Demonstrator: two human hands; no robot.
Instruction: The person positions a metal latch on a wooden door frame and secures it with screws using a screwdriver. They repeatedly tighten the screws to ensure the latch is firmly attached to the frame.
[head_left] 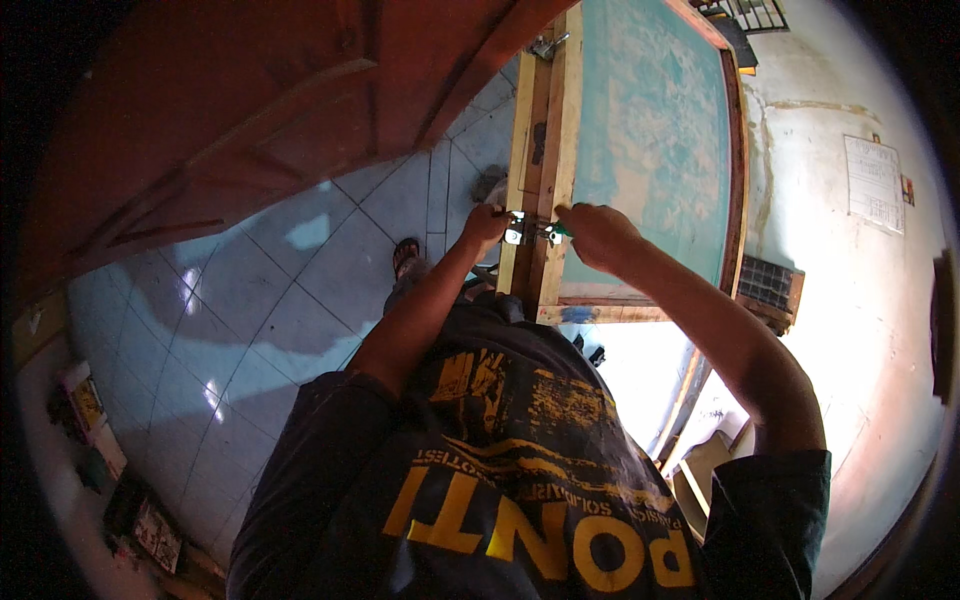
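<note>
A wood-framed screen with a teal, pale-blotched mesh (650, 140) stretches away in front of me. Along its left side runs a wooden rail (524, 160), and metal hinge hardware (514, 233) bridges rail and frame at the near end. My left hand (487, 226) is closed at the left side of this hardware; what its fingers grip is hidden. From the right, my right hand (603, 236) closes around a small green-handled tool (562, 229) that points at the metal; its kind is mostly covered. A second metal fitting (546, 46) sits at the far end of the rail.
A dark red panelled door (250, 110) looms at the upper left over blue-grey floor tiles (270, 270). My sandalled foot (405, 255) shows below. A dark crate-like box (768, 285) stands right of the frame, by a pale wall (850, 300) bearing a paper sheet (874, 182).
</note>
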